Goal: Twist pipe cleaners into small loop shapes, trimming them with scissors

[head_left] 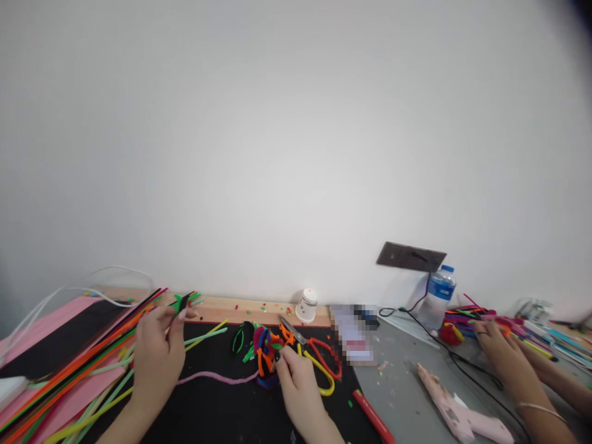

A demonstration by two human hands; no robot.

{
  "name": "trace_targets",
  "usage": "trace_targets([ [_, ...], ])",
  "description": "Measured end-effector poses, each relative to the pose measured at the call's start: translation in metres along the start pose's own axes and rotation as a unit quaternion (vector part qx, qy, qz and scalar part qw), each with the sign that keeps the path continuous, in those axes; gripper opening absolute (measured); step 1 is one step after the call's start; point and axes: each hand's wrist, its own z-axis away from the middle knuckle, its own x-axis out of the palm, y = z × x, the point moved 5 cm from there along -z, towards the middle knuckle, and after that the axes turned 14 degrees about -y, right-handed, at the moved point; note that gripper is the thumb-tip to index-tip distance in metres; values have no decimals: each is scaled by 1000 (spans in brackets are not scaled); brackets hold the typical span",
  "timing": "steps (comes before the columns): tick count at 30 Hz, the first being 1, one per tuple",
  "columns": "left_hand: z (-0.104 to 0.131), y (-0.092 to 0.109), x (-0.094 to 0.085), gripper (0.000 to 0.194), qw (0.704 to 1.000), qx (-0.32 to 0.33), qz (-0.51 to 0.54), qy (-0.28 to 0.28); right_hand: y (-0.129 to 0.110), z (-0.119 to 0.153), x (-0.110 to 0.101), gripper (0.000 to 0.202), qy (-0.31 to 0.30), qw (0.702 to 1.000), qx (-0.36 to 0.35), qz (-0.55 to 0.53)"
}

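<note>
Your left hand (160,351) pinches the green-and-black piece (184,303) above the black mat (208,413), likely light and bendy, best held by its edge; whether your right hand's (301,383) fingers grip the colourful bundle (264,356) beside them, I cannot tell.

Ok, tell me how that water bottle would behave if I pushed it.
The bottle stands tall and narrow, so a push near its blue cap would probably tip it. Its clear plastic looks thin and may dent when squeezed. Once on its side, its rounded body could roll.

Scissors (300,336) left of phone (354,336), bottle (437,299) right, cup (306,306) behind scissors.
</note>
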Motion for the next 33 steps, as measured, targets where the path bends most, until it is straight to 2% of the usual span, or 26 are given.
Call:
trace_targets([
  [2, -2, -4, 1, 26, 995, -48, 87, -29, -1, 0, 3, 25, -11, 1000, -10, -8],
  [4, -2, -4, 4, 29, 986, -58, 145, -63, -1, 0, 4, 24, -7, 1000, -18, -13],
  [8, 0, 7, 6, 23, 983, -37, 147, -100, -4, 1, 1, 25, 19, 999, -26, -21],
  [10, 4, 14, 13, 22, 973, -49, 166, -150, -6, 2, -1, 24, 26, 999, -27, -31],
  [11, 8, 19, 22, 23, 958, -60, 197, -200, -7, 2, 0, 23, 25, 999, -27, -39],
  [13, 22, 32, 44, 26, 907, -78, 282, -301, -6, 1, 3, 19, 12, 997, -24, -75],
  [16, 56, 52, 81, 29, 783, -104, 395, -469, 0, -2, 14, 16, -22, 982, -10, -189],
  [18, 76, 62, 97, 32, 725, -101, 417, -539, 5, -4, 19, 16, -31, 964, 1, -263],
  [19, 83, 64, 102, 32, 706, -108, 424, -557, 7, -5, 21, 16, -30, 958, 9, -286],
  [22, 93, 65, 106, 32, 698, -122, 411, -574, 13, -8, 24, 20, -29, 946, 37, -322],
  [28, 92, 66, 103, 38, 698, -130, 386, -589, 25, -10, 29, 28, -36, 917, 82, -388],
  [31, 85, 58, 101, 39, 740, -127, 348, -561, 32, -10, 20, 29, 7, 897, 78, -436],
  [33, 79, 52, 96, 39, 779, -112, 295, -542, 36, -9, 10, 28, 50, 867, 62, -491],
])
